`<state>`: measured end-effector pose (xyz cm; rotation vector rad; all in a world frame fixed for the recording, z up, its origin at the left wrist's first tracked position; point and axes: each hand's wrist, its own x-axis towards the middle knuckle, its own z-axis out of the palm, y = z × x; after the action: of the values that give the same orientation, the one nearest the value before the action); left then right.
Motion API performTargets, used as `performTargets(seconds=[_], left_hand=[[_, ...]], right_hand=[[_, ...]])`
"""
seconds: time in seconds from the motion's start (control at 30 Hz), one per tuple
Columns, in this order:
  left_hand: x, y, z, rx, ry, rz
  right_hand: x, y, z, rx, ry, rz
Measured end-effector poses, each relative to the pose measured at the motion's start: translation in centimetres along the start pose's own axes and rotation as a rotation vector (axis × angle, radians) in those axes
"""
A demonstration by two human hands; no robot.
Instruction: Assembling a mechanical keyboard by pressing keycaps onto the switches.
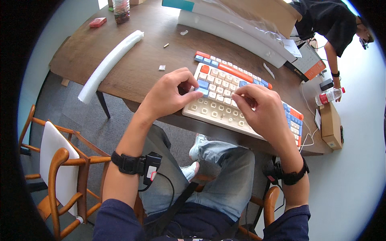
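Part-capped keyboard [220, 105] lay at the desk's [140, 60] near edge, both hands at it.
Left to right: white foam strip [110, 66] at the keyboard's 10 o'clock. Left hand [171, 92] at its 9 o'clock, fingers curled, thumb on blue keycaps [203, 84]; couldn't tell if it gripped one. Bare sockets [204, 110] showed around 7 o'clock. Orange, blue and white keycap row [237, 74] ran along 12. Right hand [259, 106] was bunched over the middle; couldn't tell if it held anything. Clear bottle [329, 96] at 3 o'clock.
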<state>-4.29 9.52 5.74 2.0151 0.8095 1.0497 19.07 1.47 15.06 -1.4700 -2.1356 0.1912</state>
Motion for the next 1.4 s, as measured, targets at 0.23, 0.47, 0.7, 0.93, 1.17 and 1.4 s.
performTargets(seconds=[0.23, 0.47, 0.7, 0.93, 1.17, 1.4], left_hand=[[0.2, -0.2, 0.2, -0.023, 0.027, 0.053], [0.2, 0.0, 0.0, -0.032, 0.022, 0.049], [0.3, -0.2, 0.1, -0.024, 0.023, 0.074], [0.2, -0.3, 0.2, -0.003, 0.028, 0.081], [0.3, -0.1, 0.1, -0.027, -0.004, 0.043], [0.2, -0.2, 0.0, -0.006, 0.015, 0.057]], right_hand=[[2.6, -0.3, 1.7, -0.091, -0.081, -0.093], [3.5, -0.8, 1.5, -0.138, -0.121, -0.166], [3.9, -0.9, 1.7, -0.154, -0.157, -0.18], [5.1, -2.6, 1.9, -0.272, -0.266, -0.187], [5.9, -3.6, 3.0, -0.503, -0.335, -0.246], [4.7, -2.0, 2.1, -0.281, -0.274, -0.137]])
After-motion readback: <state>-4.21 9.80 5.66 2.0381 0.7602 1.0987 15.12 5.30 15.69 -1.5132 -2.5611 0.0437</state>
